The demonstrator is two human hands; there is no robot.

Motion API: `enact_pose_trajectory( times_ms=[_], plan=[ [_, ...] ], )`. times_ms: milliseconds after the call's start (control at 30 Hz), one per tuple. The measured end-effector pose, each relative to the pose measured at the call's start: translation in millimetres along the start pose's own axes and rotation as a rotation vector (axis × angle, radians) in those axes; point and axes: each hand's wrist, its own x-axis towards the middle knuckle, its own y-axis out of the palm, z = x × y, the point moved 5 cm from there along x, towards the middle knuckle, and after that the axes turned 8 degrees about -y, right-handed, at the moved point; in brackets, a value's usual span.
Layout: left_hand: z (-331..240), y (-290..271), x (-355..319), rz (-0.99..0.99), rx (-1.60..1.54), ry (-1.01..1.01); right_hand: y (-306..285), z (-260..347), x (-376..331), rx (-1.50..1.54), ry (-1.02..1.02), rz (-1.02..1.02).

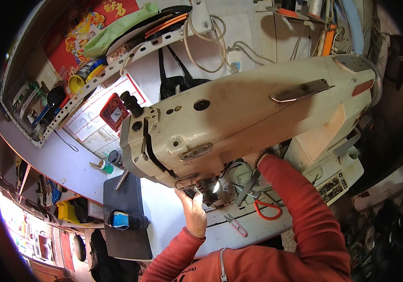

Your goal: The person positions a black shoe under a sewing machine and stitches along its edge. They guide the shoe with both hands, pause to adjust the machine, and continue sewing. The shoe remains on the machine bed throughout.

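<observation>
A large cream industrial sewing machine (239,117) fills the middle of the view. My left hand (193,209) reaches up under its head, fingers at the needle area (206,190) beside a small lit lamp. What the fingers pinch is hidden. My right arm in a red sleeve (300,207) goes up behind the machine's arm, and the right hand is out of sight behind the machine body.
Orange-handled scissors (268,210) and small pink snips (236,225) lie on the white table (164,211) near the needle plate. A dark flat piece (124,216) with a blue-taped roll (121,220) lies at left. A cluttered metal shelf (88,80) hangs at upper left.
</observation>
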Motion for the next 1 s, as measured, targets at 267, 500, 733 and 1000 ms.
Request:
enact_pose_trajectory(
  times_ms=[267,500,733,1000],
  plan=[
    [-0.2,0.8,-1.0,0.016,-0.305,-0.09,-16.0,36.8,1.7,-0.144,-0.03,0.102],
    [25.1,-1.0,-3.4,0.001,-0.374,-0.22,1.5,56.4,36.8,0.189,0.035,0.624],
    [47.2,-4.1,-2.8,0.015,-0.359,-0.264,50.2,34.7,-2.8,0.598,0.449,0.61],
    [32.2,-2.8,-2.0,0.057,-0.344,-0.218,75.8,11.6,-30.9,0.38,0.48,0.439]
  ],
)
